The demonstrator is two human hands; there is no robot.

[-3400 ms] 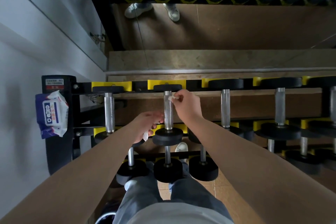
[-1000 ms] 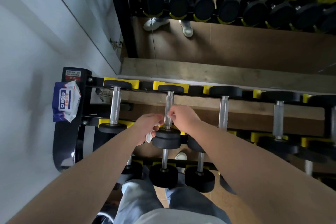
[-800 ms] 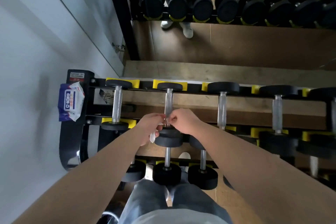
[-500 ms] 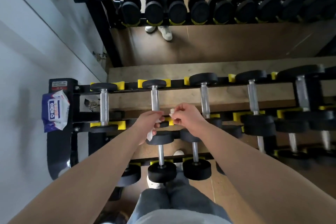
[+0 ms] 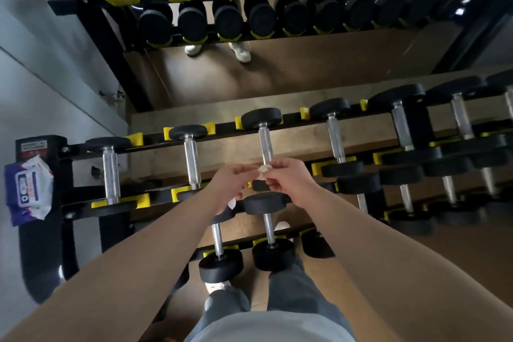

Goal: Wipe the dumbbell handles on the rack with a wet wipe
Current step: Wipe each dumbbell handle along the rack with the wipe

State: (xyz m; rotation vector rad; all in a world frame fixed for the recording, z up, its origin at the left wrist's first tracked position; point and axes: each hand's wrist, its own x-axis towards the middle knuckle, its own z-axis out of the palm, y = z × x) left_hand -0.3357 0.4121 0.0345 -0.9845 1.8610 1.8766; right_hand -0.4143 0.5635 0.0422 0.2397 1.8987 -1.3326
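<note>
A black rack (image 5: 66,150) with yellow cradles carries dumbbells with chrome handles and black heads. Both hands meet over the near end of the third top-row handle (image 5: 265,144). Between them is a small white wet wipe (image 5: 263,168). My right hand (image 5: 287,179) pinches its bunched upper part. My left hand (image 5: 231,184) grips the other end, and a white corner hangs below the palm. The wipe sits at the lower end of that handle; whether it touches the metal I cannot tell.
A blue and white pack of wipes (image 5: 27,189) rests on the rack's left end post. Lower-tier dumbbells (image 5: 219,264) stand near my legs. A mirror (image 5: 249,75) behind reflects the rack and white shoes. A grey wall (image 5: 41,78) closes the left side.
My hands left the second handle and shifted right to the third one, still holding the wipe between them. The camera view swung right and tilted.
</note>
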